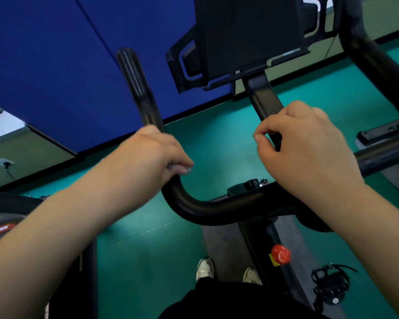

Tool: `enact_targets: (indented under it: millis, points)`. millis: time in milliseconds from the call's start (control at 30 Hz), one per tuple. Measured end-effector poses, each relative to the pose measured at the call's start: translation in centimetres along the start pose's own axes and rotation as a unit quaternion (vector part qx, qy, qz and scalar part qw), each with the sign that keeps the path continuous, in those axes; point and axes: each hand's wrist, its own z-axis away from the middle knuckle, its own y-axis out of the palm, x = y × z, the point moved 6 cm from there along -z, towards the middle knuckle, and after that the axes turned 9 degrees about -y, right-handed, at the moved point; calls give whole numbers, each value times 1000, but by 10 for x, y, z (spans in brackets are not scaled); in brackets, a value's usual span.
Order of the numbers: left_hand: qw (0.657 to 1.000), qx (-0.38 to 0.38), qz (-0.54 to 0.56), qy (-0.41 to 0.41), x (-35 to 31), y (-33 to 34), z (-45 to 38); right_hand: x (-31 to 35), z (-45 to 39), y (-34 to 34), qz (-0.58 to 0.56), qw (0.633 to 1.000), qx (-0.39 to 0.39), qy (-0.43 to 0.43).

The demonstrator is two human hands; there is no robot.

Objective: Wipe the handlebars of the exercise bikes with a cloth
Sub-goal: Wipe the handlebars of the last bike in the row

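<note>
Currently the black tubular handlebar [207,210] of the exercise bike spans frame centre. Its left upright grip is held by the left hand [158,153], fingers curled round it. The black centre post [266,100] is touched by the right hand [302,146], fingers curled; actual grip cannot be told. No cloth is seen.

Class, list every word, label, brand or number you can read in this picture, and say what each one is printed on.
"JOHNSON": white letters on a red strip of the machine at lower left, blurred.
Yellow label beside the red knob: too small to read.
Nothing else legible.
</note>
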Motion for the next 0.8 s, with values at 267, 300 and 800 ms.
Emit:
enact_targets:
  millis: [267,300,800]
  points:
    - [981,-156,-88,-69,61,-18,-51,1,-1,-2,-3,1000,9,10]
    - [980,-159,-96,-72,61,-17,-53,2,-1,-3,-6,1000,11,12]
    - [978,-96,135,-123,-19,13,42,2,0,-6,-6,999,23,32]
